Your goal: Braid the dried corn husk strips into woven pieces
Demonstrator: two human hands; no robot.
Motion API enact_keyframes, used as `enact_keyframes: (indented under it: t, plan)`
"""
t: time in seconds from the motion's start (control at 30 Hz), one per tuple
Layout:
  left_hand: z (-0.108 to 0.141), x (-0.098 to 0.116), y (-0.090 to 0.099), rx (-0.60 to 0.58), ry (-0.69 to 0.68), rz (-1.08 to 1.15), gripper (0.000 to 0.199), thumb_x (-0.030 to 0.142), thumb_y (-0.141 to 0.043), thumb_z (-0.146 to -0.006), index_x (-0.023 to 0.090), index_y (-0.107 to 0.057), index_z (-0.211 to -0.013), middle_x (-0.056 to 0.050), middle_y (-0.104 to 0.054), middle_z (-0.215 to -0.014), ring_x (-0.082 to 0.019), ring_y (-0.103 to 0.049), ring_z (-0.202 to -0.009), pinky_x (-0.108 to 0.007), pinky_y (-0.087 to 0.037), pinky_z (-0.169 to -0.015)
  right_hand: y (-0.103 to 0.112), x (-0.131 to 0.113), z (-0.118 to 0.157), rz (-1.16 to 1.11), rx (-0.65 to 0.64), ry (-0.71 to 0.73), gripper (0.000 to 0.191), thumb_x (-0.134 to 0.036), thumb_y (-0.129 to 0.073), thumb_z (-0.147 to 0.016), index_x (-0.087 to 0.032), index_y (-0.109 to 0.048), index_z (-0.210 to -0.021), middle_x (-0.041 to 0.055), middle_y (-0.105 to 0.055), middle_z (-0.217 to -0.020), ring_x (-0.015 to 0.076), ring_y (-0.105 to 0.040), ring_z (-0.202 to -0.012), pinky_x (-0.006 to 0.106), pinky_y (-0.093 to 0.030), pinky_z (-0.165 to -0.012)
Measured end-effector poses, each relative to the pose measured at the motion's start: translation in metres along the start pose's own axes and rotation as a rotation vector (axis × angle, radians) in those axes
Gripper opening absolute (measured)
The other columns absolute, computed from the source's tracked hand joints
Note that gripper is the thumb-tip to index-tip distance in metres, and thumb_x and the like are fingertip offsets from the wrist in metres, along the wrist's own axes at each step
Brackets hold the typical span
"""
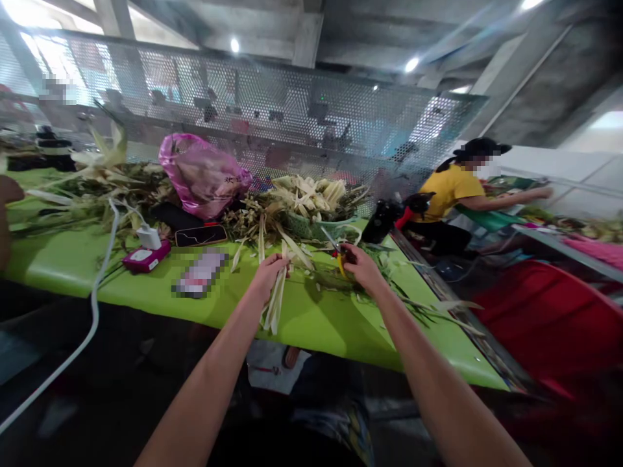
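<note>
Pinched in my left hand is a bundle of pale dried leaf strips, whose lower ends hang toward the front edge of the table. My right hand grips scissors with yellow handles, the metal blades pointing up and to the left. A gap separates the scissors from the strips. Just beyond both hands, a green basket holds a heap of pale folded leaf pieces. Small scraps lie on the green tabletop around my hands.
Left of my hands are a phone, another phone, a purple power socket with a white cable, and a pink plastic bag. Dried plants pile up behind. A perforated metal screen backs the table. At right are a red chair and a person in yellow.
</note>
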State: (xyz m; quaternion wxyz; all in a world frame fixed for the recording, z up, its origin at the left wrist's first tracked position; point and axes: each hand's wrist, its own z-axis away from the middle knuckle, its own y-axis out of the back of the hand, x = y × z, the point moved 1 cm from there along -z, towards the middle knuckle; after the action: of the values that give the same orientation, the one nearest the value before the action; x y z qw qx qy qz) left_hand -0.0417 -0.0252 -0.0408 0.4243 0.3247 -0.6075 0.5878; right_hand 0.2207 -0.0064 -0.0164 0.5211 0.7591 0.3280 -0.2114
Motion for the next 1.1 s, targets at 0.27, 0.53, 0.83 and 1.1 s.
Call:
enact_keyframes:
  t: [0.27, 0.53, 0.83, 1.1]
  plan:
    - [-0.001, -0.002, 0.000, -0.014, 0.004, 0.038, 0.015, 0.022, -0.066, -0.061, 0.016, -0.057, -0.071, 0.004, -0.055, -0.054, -0.008, -0.052, -0.048, -0.019, -0.040, -0.050, 0.026, -0.042, 0.010, -0.660, 0.141, 0.009, 0.047, -0.034, -0.068, -0.073, -0.032, -0.055, -0.118, -0.0010, -0.068, -0.099, 0.0156, -0.064, -0.083, 0.027, -0.052, -0.069]
    - [0.000, -0.002, 0.003, -0.011, 0.029, 0.145, 0.025, 0.021, -0.076, -0.057, 0.014, -0.061, -0.076, 0.002, -0.060, -0.061, -0.008, -0.056, -0.053, -0.019, -0.045, -0.056, 0.059, -0.065, 0.019, -0.826, 0.150, -0.062, 0.038, -0.051, -0.053, -0.083, -0.034, -0.055, -0.117, 0.0029, -0.063, -0.114, 0.0159, -0.062, -0.087, 0.031, -0.049, -0.073]
    - [0.001, -0.001, 0.003, 0.017, 0.067, 0.357, 0.016, 0.006, -0.069, -0.065, 0.014, -0.057, -0.072, 0.001, -0.061, -0.060, -0.010, -0.060, -0.053, -0.021, -0.051, -0.058, 0.058, -0.072, 0.071, -0.742, -0.142, -0.202, 0.042, -0.041, -0.063, -0.080, -0.035, -0.053, -0.120, -0.0015, -0.052, -0.081, 0.0156, -0.061, -0.079, 0.030, -0.049, -0.079]
    - [0.003, 0.004, 0.002, 0.037, 0.112, 0.436, 0.012, 0.003, -0.061, -0.072, 0.014, -0.055, -0.073, 0.000, -0.062, -0.060, -0.011, -0.062, -0.053, -0.022, -0.053, -0.059, 0.019, -0.071, 0.079, -0.230, -0.416, -0.086, 0.054, -0.048, -0.060, -0.080, -0.024, -0.041, -0.125, 0.0071, -0.056, -0.112, 0.0226, -0.055, -0.102, 0.034, -0.046, -0.091]
